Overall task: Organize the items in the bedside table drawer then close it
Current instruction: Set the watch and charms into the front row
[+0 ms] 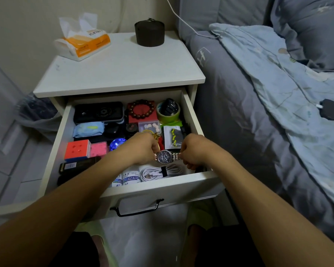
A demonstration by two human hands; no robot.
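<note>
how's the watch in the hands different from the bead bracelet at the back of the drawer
The watch is silvery metal with a dark dial; the bracelet is a ring of round brown beads. The watch is held up between the left hand and right hand, its band stretched sideways; the bracelet lies flat on a red box, untouched. Both are wrist wear.

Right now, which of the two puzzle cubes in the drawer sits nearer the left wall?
The red puzzle cube; the smaller pink cube sits to its right, toward the hands.

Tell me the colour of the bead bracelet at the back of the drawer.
Dark reddish-brown beads; the bracelet lies on a red box, seen in the head view.
</note>
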